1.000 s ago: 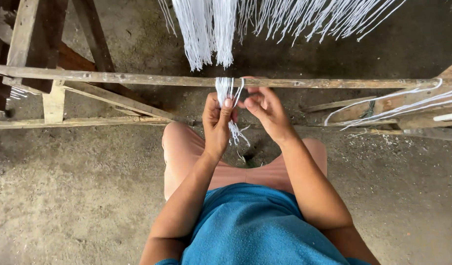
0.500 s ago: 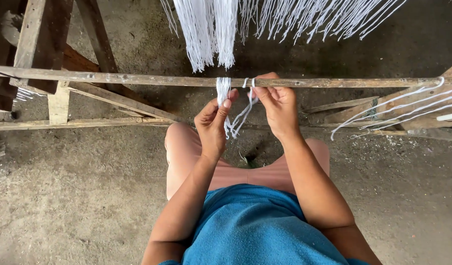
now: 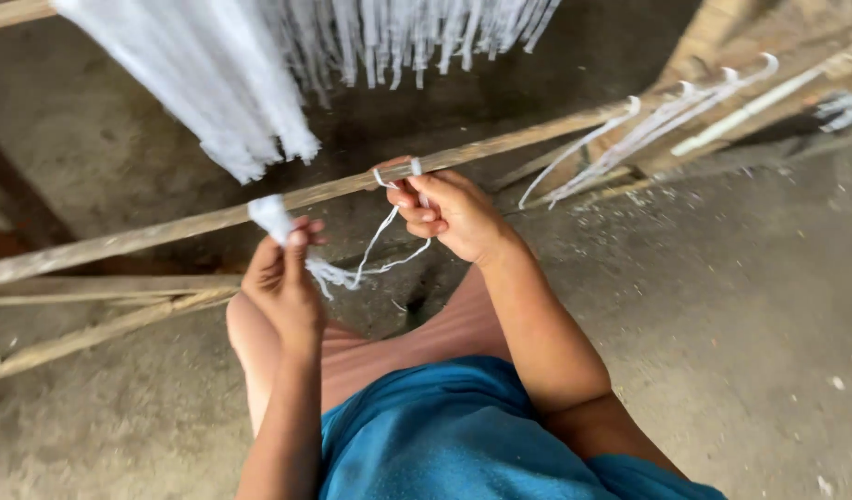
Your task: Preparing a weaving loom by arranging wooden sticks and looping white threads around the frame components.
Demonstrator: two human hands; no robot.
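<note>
White yarn strands [image 3: 370, 255]: soft matt cotton-like thread, slightly fuzzy, same w/ hanging bundle [image 3: 213, 93]. Beam [image 3: 167, 227]: raw wood, weathered, rough, unpainted. Floor [image 3: 740, 306]: rough matt concrete, gritty. Top [image 3: 463, 444]: blue knit cloth, nubby. Shorts [image 3: 398, 347]: smooth pink fabric.

White threads [image 3: 352, 268], teal shirt [image 3: 444, 435], seemingly pinkish-tan shorts [image 3: 416, 343], grey floor [image 3: 768, 306]

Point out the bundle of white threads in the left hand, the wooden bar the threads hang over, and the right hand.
bundle of white threads [image 3: 270, 215], head view, on the tuft above the left thumb.
wooden bar [image 3: 167, 229], head view, on its bare middle stretch.
right hand [image 3: 455, 215], head view, on the back of the hand.
</note>
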